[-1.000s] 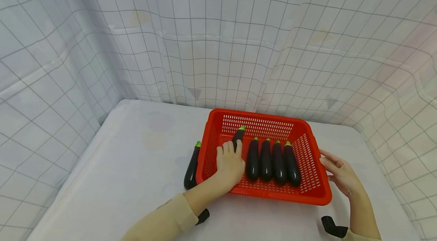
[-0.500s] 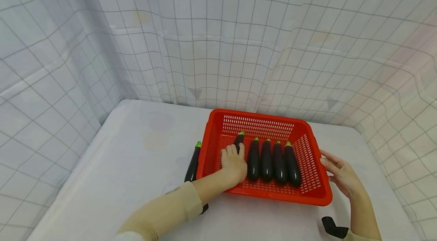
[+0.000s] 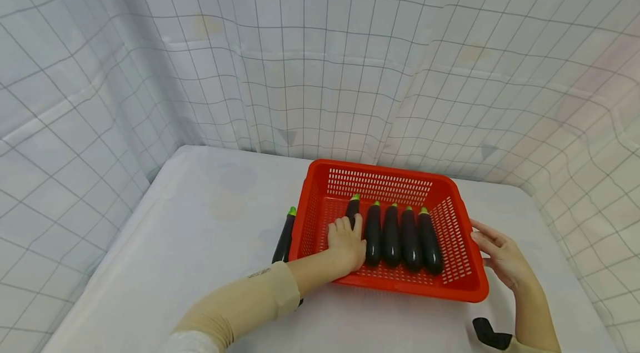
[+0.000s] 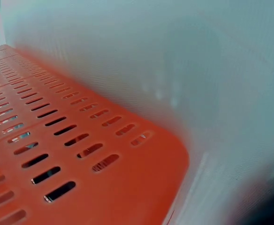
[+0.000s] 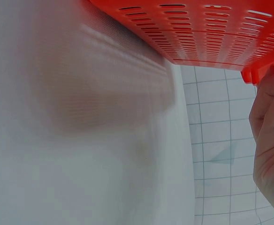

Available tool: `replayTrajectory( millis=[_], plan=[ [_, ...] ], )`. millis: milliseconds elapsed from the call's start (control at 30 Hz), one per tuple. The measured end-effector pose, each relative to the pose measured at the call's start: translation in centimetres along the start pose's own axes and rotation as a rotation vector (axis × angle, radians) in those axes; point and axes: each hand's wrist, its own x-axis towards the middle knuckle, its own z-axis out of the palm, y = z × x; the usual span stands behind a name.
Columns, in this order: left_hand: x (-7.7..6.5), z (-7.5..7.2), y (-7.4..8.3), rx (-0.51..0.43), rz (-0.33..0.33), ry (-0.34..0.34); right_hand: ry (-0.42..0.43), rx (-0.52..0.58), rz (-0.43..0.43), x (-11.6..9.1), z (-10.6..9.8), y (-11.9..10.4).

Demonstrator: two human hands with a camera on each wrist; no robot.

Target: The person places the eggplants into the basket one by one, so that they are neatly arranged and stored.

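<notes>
In the head view my left hand reaches into a red slotted plastic basket and holds an eggplant. Its fingers lie along the left side, the thumb along the right; the lower part is hidden under the hand. Directly to the right, several more eggplants lie side by side, green stem ends away from me. My right hand grips the basket's right rim, also seen in the right wrist view, where the hand is at the rim. The left wrist view shows only the slotted outer wall.
Another eggplant lies on the white tabletop outside the basket's left wall, partly hidden by my left sleeve. A white grid-patterned curtain hangs behind and on both sides of the table.
My left hand has shifted slightly right and toward me, bringing the eggplant lower and straighter beside the row. The right hand keeps its place on the rim.
</notes>
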Motion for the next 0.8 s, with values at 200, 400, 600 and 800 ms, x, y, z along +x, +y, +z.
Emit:
replayTrajectory(
  millis=[200, 400, 600, 800],
  plan=[
    [0.19, 0.22, -0.06, -0.017, -0.002, -0.043, 0.004, -0.006, 0.005, 0.0, 0.03, -0.08],
    [0.42, 0.43, -0.02, 0.008, -0.004, -0.079, 0.013, -0.005, 0.015, -0.02, 0.12, -0.14],
    [0.54, 0.58, -0.01, 0.019, -0.002, -0.095, 0.005, -0.009, 0.008, -0.04, 0.11, -0.17],
    [0.56, 0.58, 0.0, 0.023, 0.01, -0.118, -0.003, -0.008, 0.004, -0.03, 0.1, -0.14]
  ],
)
